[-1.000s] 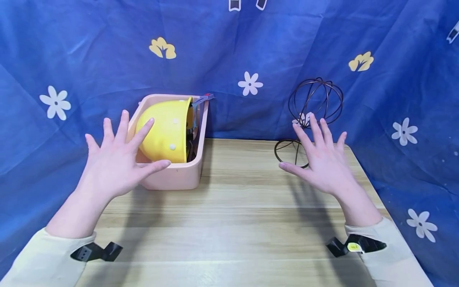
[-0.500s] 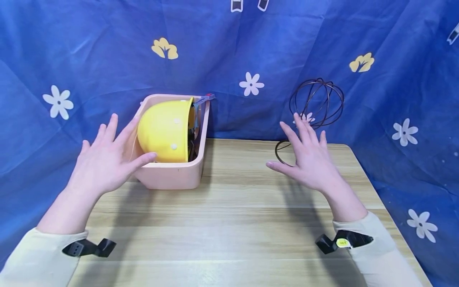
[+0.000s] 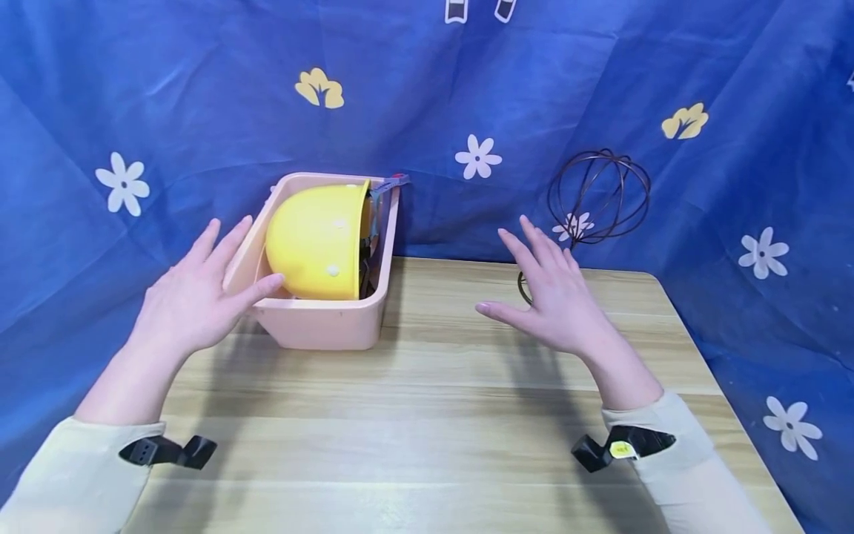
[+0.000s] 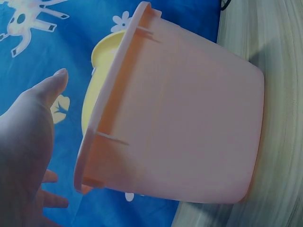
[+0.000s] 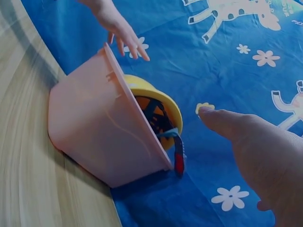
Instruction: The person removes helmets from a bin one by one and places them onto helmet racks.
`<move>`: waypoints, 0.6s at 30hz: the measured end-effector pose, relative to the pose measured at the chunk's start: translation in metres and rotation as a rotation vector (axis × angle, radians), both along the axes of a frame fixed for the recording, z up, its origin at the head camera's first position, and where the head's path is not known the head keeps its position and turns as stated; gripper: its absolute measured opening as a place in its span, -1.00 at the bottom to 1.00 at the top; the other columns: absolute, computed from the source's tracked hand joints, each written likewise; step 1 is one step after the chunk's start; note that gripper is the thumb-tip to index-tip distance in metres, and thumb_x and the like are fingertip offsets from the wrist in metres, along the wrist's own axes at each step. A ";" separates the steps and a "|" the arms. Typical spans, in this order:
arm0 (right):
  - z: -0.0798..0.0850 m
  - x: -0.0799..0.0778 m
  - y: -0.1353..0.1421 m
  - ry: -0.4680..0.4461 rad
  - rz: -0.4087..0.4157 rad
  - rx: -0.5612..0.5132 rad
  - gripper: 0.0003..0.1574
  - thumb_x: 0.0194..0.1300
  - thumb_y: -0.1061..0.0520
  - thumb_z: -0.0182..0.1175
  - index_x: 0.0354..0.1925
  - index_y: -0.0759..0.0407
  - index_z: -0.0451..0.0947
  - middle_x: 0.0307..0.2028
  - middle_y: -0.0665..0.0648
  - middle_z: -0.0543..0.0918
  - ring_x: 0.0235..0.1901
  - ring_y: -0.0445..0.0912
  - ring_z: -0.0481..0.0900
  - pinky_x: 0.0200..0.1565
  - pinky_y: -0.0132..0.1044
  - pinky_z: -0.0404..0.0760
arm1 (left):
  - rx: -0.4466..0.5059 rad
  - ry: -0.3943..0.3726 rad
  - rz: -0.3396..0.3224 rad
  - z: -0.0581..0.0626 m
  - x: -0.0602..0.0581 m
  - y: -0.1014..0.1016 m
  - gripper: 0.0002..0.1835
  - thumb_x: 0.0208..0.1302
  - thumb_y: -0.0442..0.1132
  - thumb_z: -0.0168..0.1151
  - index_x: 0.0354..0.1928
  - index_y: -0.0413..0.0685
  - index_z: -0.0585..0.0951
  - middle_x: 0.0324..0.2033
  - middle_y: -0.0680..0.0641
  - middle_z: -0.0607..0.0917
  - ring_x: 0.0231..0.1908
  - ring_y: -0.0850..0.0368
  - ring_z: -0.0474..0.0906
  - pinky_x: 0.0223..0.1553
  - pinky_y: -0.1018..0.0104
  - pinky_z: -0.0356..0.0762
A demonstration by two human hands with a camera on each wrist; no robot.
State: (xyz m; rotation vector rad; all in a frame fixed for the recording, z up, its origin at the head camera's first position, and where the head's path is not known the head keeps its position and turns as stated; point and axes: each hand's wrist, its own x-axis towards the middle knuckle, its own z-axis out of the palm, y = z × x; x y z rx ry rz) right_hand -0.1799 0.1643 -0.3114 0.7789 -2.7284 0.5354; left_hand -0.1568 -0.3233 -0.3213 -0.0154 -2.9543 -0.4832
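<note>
A yellow hard hat (image 3: 310,241) lies on its side in a pink plastic bin (image 3: 327,326) at the left back of the table; its dark inner straps (image 5: 154,113) show in the right wrist view. My left hand (image 3: 193,297), fingers spread and holding nothing, hovers by the bin's near left corner. To the right, my right hand (image 3: 550,297) is held in the air, fingers spread, with nothing in it. Behind that hand stands a dark wire stand with a round cage top (image 3: 599,196); its lower part is mostly hidden by the hand.
A blue-purple strap with a red end (image 3: 394,182) hangs over the bin's back right rim. Blue patterned cloth (image 3: 427,89) rises behind and at both sides of the wooden table (image 3: 427,415).
My right hand has moved left, covering more of the wire stand's base. My left hand has drawn back from in front of the hard hat. The view has shifted slightly.
</note>
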 end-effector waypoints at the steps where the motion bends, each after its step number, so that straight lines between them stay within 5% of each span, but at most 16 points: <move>1: 0.000 0.000 -0.002 0.002 0.008 -0.005 0.33 0.23 -0.63 0.28 0.71 -0.21 0.01 0.70 0.03 -0.14 0.64 0.14 -0.08 0.45 0.50 -0.02 | 0.014 -0.003 0.001 -0.001 -0.001 -0.001 0.04 0.38 0.53 0.07 0.71 0.50 -0.19 0.69 -0.19 -0.22 0.42 -0.73 0.08 0.09 -0.81 0.06; 8: -0.002 -0.002 -0.020 -0.017 0.062 -0.045 0.28 0.28 -0.60 0.26 0.71 -0.20 0.00 0.70 0.00 -0.12 0.62 0.13 -0.01 0.47 0.42 0.06 | 0.143 0.032 0.023 -0.009 -0.006 -0.008 0.02 0.41 0.46 0.13 0.72 0.44 -0.12 0.67 -0.21 -0.01 0.55 -0.49 0.00 0.19 -0.78 0.01; 18: -0.002 -0.002 -0.046 -0.025 0.106 -0.125 0.21 0.32 -0.58 0.24 0.70 -0.23 0.04 0.68 -0.05 -0.05 0.61 0.06 0.04 0.44 0.41 0.15 | 0.247 0.146 0.121 -0.026 -0.011 -0.020 -0.10 0.42 0.38 0.20 0.68 0.30 0.19 0.52 -0.28 0.37 0.39 -0.46 0.38 0.24 -0.56 0.31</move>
